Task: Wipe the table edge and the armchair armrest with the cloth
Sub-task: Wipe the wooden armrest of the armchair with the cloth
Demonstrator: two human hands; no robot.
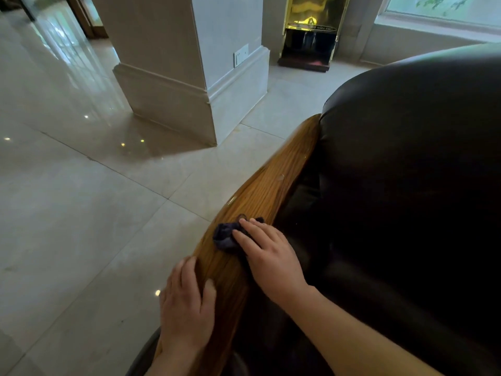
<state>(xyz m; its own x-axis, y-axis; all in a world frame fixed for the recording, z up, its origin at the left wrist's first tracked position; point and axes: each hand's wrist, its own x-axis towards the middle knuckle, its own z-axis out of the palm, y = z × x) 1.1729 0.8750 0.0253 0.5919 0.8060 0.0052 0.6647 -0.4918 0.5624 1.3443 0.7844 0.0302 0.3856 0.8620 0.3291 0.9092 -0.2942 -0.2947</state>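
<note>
A glossy wooden armrest (pixel 271 185) runs diagonally from bottom centre up to the dark leather armchair back (pixel 412 147). A small dark blue cloth (pixel 224 234) lies bunched on the armrest's top. My right hand (pixel 271 259) presses flat on the cloth, fingers spread over it, so part of the cloth is hidden under the palm. My left hand (pixel 187 302) rests on the near end of the armrest, fingers curled over its left side, holding no cloth. No table is in view.
A pale polished tile floor (pixel 81 213) spreads to the left. A square white pillar (pixel 173 77) with a wall plate stands behind the armrest. A gold and black cabinet (pixel 309 33) sits at the back by a window (pixel 444 9).
</note>
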